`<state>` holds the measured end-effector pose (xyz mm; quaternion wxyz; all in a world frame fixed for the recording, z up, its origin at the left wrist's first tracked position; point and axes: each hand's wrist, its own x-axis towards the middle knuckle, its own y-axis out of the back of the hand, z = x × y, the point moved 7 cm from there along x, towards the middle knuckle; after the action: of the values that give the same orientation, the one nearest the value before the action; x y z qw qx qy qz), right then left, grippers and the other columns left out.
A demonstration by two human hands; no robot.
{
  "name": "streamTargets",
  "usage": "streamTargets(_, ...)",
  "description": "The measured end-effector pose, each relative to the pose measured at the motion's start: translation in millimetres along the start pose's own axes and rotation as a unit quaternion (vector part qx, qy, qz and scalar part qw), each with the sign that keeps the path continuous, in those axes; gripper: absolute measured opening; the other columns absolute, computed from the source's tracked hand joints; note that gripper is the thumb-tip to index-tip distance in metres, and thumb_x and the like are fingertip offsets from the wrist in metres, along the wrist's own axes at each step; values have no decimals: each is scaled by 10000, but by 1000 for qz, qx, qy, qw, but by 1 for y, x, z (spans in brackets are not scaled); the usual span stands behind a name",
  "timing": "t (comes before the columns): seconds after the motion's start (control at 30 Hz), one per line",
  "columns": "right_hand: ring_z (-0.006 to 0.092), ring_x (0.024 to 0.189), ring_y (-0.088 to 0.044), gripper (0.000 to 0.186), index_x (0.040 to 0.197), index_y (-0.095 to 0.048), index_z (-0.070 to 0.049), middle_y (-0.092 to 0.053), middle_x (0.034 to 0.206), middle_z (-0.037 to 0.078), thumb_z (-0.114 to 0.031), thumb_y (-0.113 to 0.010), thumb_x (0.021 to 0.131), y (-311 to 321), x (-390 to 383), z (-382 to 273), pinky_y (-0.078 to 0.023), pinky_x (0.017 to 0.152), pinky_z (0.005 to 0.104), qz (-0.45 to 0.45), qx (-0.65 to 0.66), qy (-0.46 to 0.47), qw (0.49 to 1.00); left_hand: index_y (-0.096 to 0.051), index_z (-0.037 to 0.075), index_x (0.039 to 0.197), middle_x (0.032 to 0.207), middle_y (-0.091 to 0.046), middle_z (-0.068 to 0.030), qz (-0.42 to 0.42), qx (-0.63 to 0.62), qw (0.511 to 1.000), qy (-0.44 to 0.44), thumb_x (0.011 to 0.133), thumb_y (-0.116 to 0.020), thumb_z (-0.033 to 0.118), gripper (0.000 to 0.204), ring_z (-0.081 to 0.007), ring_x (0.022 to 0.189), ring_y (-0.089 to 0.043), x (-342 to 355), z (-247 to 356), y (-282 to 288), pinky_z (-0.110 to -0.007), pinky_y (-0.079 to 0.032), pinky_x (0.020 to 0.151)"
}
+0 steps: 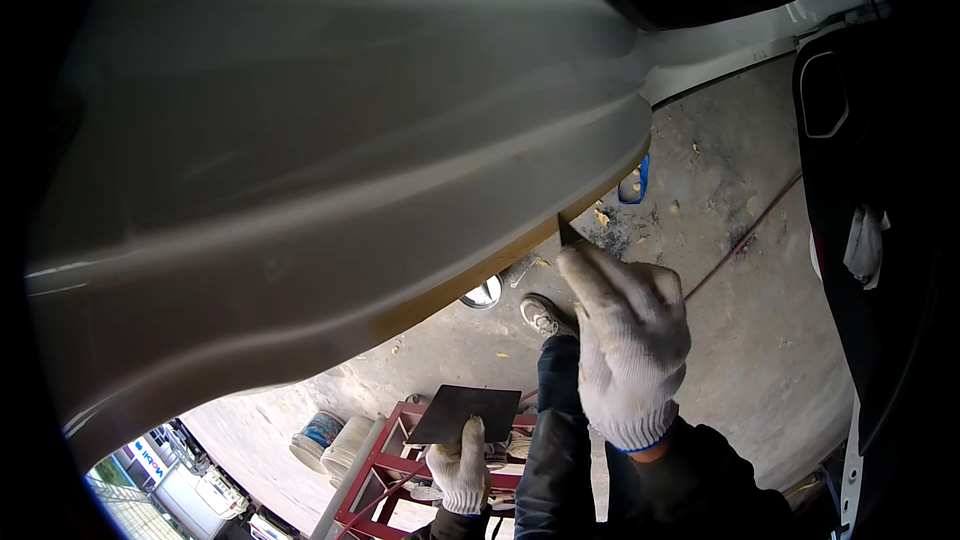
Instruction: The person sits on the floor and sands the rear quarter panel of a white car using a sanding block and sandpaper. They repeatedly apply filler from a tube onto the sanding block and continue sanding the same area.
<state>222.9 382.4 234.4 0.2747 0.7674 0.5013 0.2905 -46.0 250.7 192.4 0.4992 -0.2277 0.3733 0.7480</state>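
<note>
A large grey car body panel (330, 140) spans the upper left, with a tan, putty-coloured strip (440, 300) along its lower edge. My right hand (630, 340), in a white knitted glove, is raised to that edge with its fingers closed. They pinch a small dark flat blade (567, 230) that meets the strip; most of it is hidden by the glove. Lower down, my left hand (460, 470), gloved alike, grips a dark square plate (465, 414) by its near edge, thumb on top. The plate's face looks bare.
A red metal rack (385, 465) stands below the plate, beside several buckets (318, 437). A round tin (483, 292) and a blue object (634, 180) are on the concrete floor (740, 330). A red hose (750, 230) crosses it. A dark car door (865, 190) is at right.
</note>
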Motion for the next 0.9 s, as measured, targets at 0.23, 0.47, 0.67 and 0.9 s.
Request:
streamTargets(0.23, 235, 943, -572, 457, 1232, -644, -86, -667, 1194, 71, -44, -652, 777, 7, 9, -37, -476, 867, 371, -111, 41, -20, 993, -646, -7, 1010, 832, -662, -35, -9, -5, 1000, -15, 927, -665, 95, 133, -68, 632, -563, 2, -1, 0, -207, -435, 539)
streamTargets(0.47, 234, 893, -558, 470, 1233, -630, -90, -656, 1191, 76, -81, -655, 764, 8, 13, -56, -462, 838, 365, -131, 90, 0, 987, -657, -51, 1079, 946, -699, -74, 8, 28, 999, -37, 922, -653, 30, 177, -93, 754, -614, 1, 4, -3, -236, -498, 684)
streamTargets(0.67, 130, 901, -515, 439, 1335, -589, -168, -602, 1292, -34, -102, -615, 902, 23, 4, -39, -488, 751, 287, -22, 62, 28, 997, -664, -70, 1067, 952, -692, -72, -10, -5, 1000, -8, 938, -639, 60, 185, -90, 799, -603, -2, 2, -5, -231, -488, 744)
streamTargets(0.9, 204, 851, -601, 399, 1241, -649, -89, -697, 1141, 54, -81, -672, 842, 15, 10, -1, -511, 807, 338, -38, -43, -10, 998, -632, 52, 990, 784, -621, 17, -6, 21, 1000, -16, 922, -685, 134, 119, -32, 561, -519, 1, 1, -2, -190, -404, 429)
